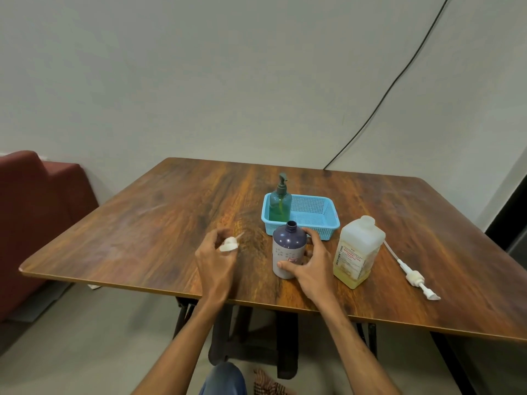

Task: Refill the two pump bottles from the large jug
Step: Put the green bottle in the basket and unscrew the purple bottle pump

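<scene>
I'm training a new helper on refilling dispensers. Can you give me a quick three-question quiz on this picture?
1. True or false: the green pump bottle stands inside the blue basket with its pump fitted.
2. What does the left hand hold? A) the jug's cap B) a white pump head C) nothing
3. Fill in: the right hand grips the ___ bottle, whose neck is open.

Key: 1 true; 2 B; 3 purple, meaning the purple bottle that stands on the table.
</scene>
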Action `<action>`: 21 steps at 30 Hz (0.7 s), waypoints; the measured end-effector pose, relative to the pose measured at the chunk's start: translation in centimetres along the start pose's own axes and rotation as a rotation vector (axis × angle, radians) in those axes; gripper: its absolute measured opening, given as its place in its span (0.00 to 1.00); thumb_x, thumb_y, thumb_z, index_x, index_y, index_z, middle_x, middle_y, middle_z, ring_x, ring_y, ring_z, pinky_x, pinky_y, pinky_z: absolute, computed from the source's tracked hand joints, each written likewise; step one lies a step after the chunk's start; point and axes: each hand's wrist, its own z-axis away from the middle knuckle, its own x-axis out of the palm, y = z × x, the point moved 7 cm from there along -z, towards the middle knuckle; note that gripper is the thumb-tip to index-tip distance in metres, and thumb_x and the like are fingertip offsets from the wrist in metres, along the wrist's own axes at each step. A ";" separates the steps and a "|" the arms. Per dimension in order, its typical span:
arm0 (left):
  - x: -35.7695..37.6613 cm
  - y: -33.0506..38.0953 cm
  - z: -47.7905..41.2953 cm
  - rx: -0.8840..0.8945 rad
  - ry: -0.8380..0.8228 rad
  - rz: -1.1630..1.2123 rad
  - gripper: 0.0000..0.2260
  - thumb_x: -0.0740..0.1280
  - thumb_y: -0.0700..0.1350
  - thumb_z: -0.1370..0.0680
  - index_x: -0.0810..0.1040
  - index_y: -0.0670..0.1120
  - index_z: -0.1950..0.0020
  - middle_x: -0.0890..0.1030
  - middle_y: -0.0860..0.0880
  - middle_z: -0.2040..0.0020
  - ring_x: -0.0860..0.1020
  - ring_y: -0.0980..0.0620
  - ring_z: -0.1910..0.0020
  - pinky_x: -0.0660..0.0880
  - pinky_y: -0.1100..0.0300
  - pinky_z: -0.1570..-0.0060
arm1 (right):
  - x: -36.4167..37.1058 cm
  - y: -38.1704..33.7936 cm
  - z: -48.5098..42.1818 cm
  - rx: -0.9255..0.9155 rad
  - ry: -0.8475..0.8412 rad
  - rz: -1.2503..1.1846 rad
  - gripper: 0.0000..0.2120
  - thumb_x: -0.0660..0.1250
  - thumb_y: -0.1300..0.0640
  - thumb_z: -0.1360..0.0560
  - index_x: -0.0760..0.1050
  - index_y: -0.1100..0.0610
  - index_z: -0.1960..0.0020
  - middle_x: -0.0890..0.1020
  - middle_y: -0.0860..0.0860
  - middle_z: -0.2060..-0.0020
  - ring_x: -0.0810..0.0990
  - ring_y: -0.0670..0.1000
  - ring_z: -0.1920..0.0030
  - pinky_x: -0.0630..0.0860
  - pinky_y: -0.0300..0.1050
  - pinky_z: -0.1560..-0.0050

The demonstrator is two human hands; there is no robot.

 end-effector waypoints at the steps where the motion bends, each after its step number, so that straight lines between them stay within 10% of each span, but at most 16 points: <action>1: 0.0 -0.4 0.3 0.005 -0.005 -0.021 0.11 0.74 0.41 0.26 0.79 0.50 0.46 0.81 0.55 0.51 0.79 0.60 0.52 0.79 0.61 0.50 | 0.0 0.0 0.0 0.003 0.001 0.001 0.41 0.83 0.58 0.36 0.67 0.46 0.29 0.74 0.45 0.31 0.74 0.49 0.32 0.77 0.54 0.35; 21: 1.9 -3.9 0.4 -0.097 -0.123 -0.300 0.09 0.75 0.42 0.28 0.79 0.50 0.51 0.76 0.53 0.53 0.76 0.55 0.56 0.73 0.64 0.57 | 0.1 -0.2 0.4 0.003 0.027 0.021 0.42 0.82 0.58 0.36 0.66 0.47 0.28 0.74 0.46 0.30 0.74 0.49 0.31 0.77 0.53 0.36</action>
